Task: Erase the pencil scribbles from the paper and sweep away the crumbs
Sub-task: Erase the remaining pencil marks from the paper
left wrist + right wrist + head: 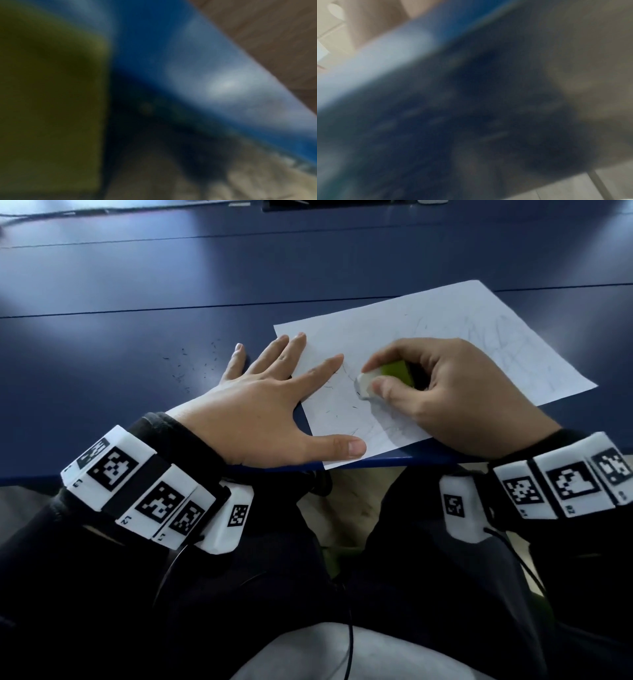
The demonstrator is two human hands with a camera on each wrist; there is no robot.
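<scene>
Head view: the left hand (270,409), fingers spread flat, holds down the paper (445,337) on the blue bench (137,285). The right hand (455,398) pinches the eraser (368,383) against the sheet. Faint scribbles (493,337) are left at the far side; crumbs (191,368) lie unswept. I judge the erasing about half done.

Both wrist views are too blurred to tell anything.

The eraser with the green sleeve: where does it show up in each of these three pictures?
Head: the eraser is right of centre, pinched in the right hand, its white tip on the paper.
Left wrist: too blurred to tell.
Right wrist: not visible; blurred.
Shared landmark: the blue table.
</scene>
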